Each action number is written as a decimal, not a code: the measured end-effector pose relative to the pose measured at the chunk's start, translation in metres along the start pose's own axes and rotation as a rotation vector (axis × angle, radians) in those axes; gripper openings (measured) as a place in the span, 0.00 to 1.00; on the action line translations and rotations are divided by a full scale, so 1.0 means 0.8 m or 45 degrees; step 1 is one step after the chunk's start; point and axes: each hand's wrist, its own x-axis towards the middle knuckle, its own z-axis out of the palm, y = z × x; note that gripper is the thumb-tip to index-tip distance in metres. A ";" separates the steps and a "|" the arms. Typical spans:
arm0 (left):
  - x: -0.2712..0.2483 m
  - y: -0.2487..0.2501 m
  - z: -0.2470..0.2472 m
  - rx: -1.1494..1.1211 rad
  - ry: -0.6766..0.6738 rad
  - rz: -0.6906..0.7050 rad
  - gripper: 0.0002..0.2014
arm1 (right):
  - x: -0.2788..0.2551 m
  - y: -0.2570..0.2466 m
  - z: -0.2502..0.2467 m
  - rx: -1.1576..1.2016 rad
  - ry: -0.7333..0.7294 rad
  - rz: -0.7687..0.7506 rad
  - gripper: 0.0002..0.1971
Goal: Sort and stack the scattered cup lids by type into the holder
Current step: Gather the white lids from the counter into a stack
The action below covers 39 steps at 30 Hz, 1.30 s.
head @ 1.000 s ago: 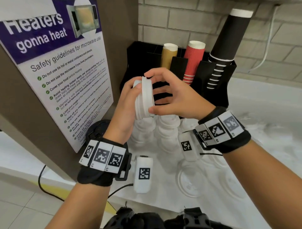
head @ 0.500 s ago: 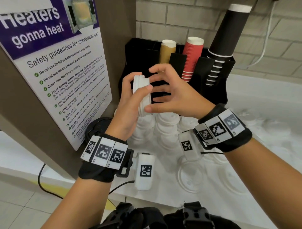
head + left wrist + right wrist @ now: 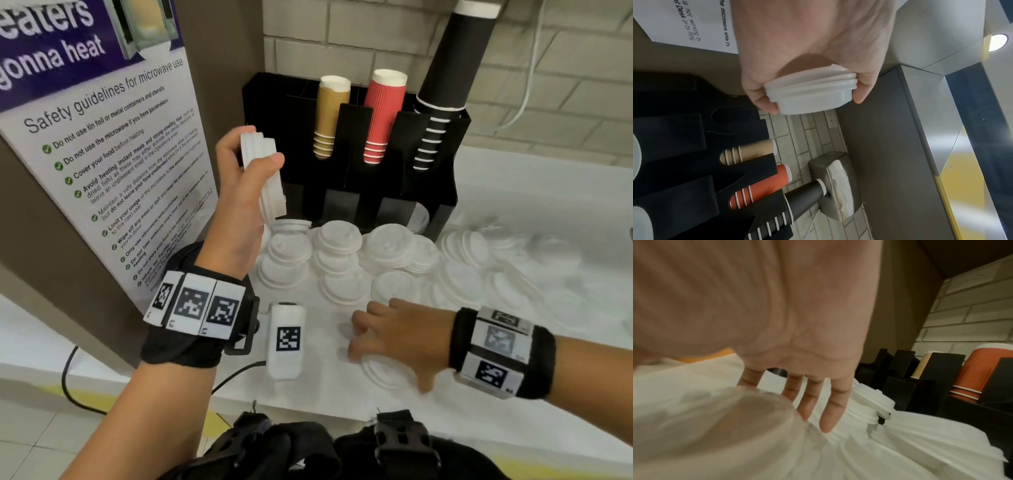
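Scattered white lids point(image 3: 337, 236) covered the counter point(image 3: 534, 192) before the black holder point(image 3: 442, 192). A nested lid stack point(image 3: 265, 171) was gripped, raised, by the left hand point(image 3: 239, 192) — the right hand point(image 3: 397, 337), fingers spread, was lowered over a clear lid point(image 3: 387, 371).

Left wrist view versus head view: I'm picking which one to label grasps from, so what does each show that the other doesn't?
Only the left wrist view: the stacked white lids' ridged rims, a steel box on the wall.
Only the head view: the right hand spread over a clear lid, scattered lids, the poster.
Both: the left hand gripping the stack, the black holder.
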 end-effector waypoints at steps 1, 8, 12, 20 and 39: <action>0.000 -0.001 0.001 0.007 -0.006 -0.001 0.20 | 0.001 -0.003 0.003 -0.003 0.007 0.007 0.49; -0.003 -0.002 0.003 0.027 -0.017 0.001 0.20 | -0.006 0.023 -0.016 0.277 0.307 0.314 0.49; -0.006 -0.002 0.004 0.030 -0.004 -0.015 0.20 | -0.015 0.042 -0.020 0.095 0.379 0.439 0.48; -0.010 -0.001 0.006 0.048 0.009 -0.063 0.21 | -0.003 0.015 0.013 -0.074 0.201 0.223 0.49; -0.010 -0.010 0.024 0.015 0.005 -0.100 0.22 | -0.009 0.045 -0.004 0.681 0.650 -0.001 0.40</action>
